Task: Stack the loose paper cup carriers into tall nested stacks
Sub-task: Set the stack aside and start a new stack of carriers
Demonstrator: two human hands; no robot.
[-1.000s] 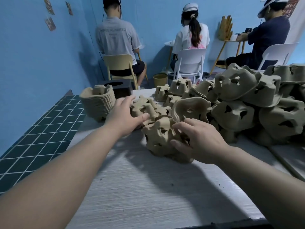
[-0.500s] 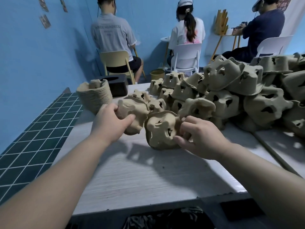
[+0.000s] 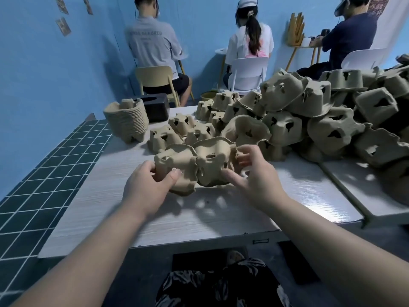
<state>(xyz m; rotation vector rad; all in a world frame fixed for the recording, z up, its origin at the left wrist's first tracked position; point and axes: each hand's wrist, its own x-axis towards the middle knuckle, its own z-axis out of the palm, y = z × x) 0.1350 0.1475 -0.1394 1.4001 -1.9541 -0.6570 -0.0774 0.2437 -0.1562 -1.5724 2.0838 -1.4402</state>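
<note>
Above the desk [image 3: 221,209] near you, your left hand [image 3: 146,185] grips one carrier [image 3: 177,165] and your right hand [image 3: 254,173] pinches a second carrier [image 3: 212,162]; their rims touch. Turn both the same way up, line up the cups, then press one into the other. One nested stack [image 3: 127,120] stands far left; the loose pile [image 3: 309,120] is too jumbled to count.

Blue walls [image 3: 55,89] enclose the room, with small pictures [image 3: 63,26] pinned at 11 o'clock. Dark green floor tiles [image 3: 44,173] with white grout fill 9 o'clock. A pale wood-grain table [image 3: 132,209] spans the centre. At 12 o'clock three people sit with backs turned: one on a tan chair [image 3: 155,78], two on white chairs [image 3: 249,70]. A small round table [image 3: 305,44] stands at 1 o'clock.
</note>
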